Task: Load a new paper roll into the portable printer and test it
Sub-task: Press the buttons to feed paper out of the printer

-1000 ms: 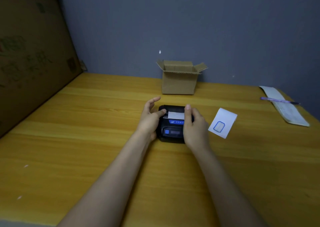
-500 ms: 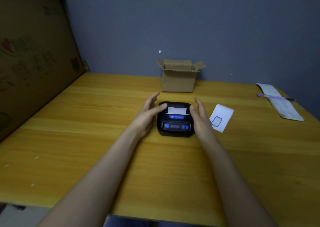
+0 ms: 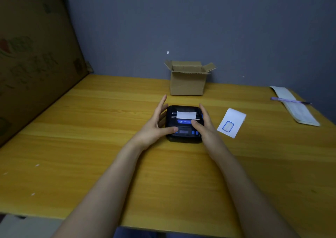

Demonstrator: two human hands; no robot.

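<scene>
A small black portable printer (image 3: pixel 184 128) with blue buttons lies on the yellow wooden table (image 3: pixel 91 147), lid closed. A short white strip of paper (image 3: pixel 186 115) sticks out of its slot. My left hand (image 3: pixel 158 127) rests against the printer's left side, thumb on the front panel, fingers spread. My right hand (image 3: pixel 204 127) lies along the right side, thumb on the blue strip of the front panel. Neither hand lifts the printer.
An open cardboard box (image 3: pixel 188 78) stands behind the printer by the grey wall. A white label sheet (image 3: pixel 231 122) lies to the right. A paper pad (image 3: pixel 294 106) with a purple pen (image 3: pixel 290 100) sits far right. A large cardboard panel (image 3: pixel 32 59) leans at left.
My right hand came off the top of the printer and settled along its right side. Both thumbs have moved down onto the front panel. The printer has stayed put.
</scene>
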